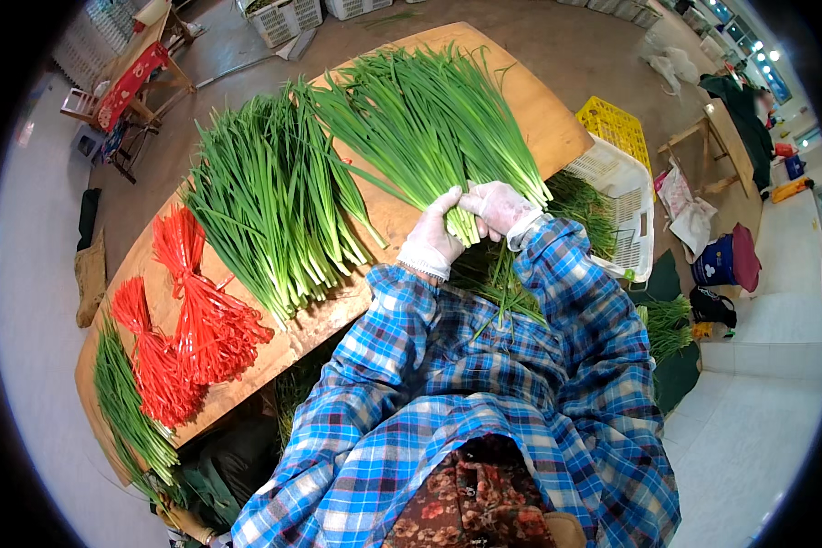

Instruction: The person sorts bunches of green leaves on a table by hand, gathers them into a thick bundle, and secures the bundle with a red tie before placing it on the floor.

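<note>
Both my hands wear thin whitish gloves and meet at the near edge of the wooden table. My left hand (437, 234) is closed around the pale stem ends of a bunch of garlic chives (402, 137), whose green leaves fan out over the tabletop. My right hand (500, 208) presses against the same stems from the other side, its fingers curled and partly hidden. More loose chives lie beside it on the right. To the left rests a big pile of garlic chives (265, 201), stems toward me.
Two bundles of red ties (201, 310) (155, 356) lie on the wooden table (553, 137), with more chives (128, 393) at its left end. A white crate (637, 210) and a yellow crate (612, 123) stand at the right. Loose chives (502, 288) lie over my lap.
</note>
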